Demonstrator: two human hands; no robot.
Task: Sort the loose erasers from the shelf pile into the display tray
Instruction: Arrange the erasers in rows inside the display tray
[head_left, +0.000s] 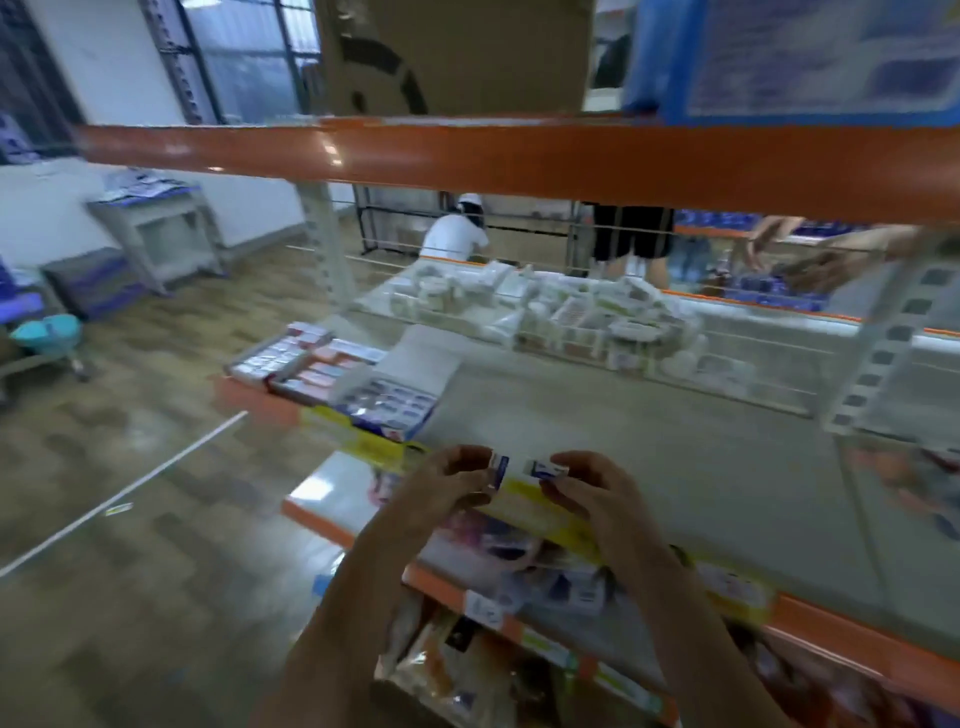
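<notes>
Shelf, grey and wide, carries everything relevant; orange beam of the level above crosses the top of the view. Pile of loose white packets sits along the back of the shelf behind a wire rail, well apart from the hands. Display tray, an open box with lid flipped back, stands at the shelf's front left edge, rows of blue-and-white erasers already inside (count not readable). Flat boxes lie just left of it.

Left hand and right hand hover at the front lip of the shelf, each with fingers curled round one small eraser: left eraser, right eraser, the two nearly end to end.

Step in hand, as judged: carry phase, two erasers picked and not yet placed. Next move calls for a swing up and left to the tray, each eraser turned to match the rows and dropped into a free slot.

Hard to make out: whole frame is motion-blurred; eraser print illegible; free slots in the tray cannot be told; fingertips partly hide both erasers; lower shelf goods are smeared.
</notes>
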